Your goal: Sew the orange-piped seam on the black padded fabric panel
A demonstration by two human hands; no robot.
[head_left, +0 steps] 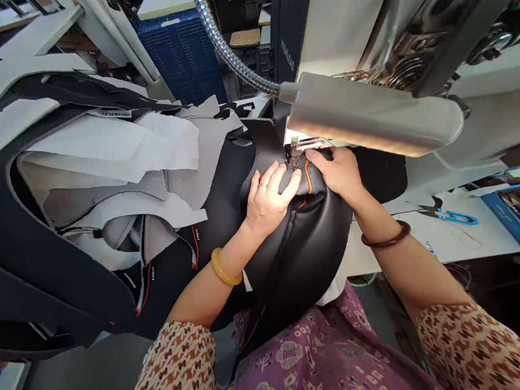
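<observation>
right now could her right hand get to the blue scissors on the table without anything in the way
Probably yes: the blue scissors lie in the open on the white table beside her right hand, which now presses the black leather piece.

Both hands (270,199) (338,171) on black leather cover (296,246)

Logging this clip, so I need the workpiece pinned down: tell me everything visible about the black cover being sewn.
The black cover looks like smooth leather or vinyl with a slight sheen. It bulges in a rounded fold from the person's lap up to the presser foot of the sewing machine. An orange stitch line runs along its seam near the needle. The left hand lies flat on it, fingers spread; the right hand presses its edge beside the foot. Its lower end is hidden below the table edge.
</observation>
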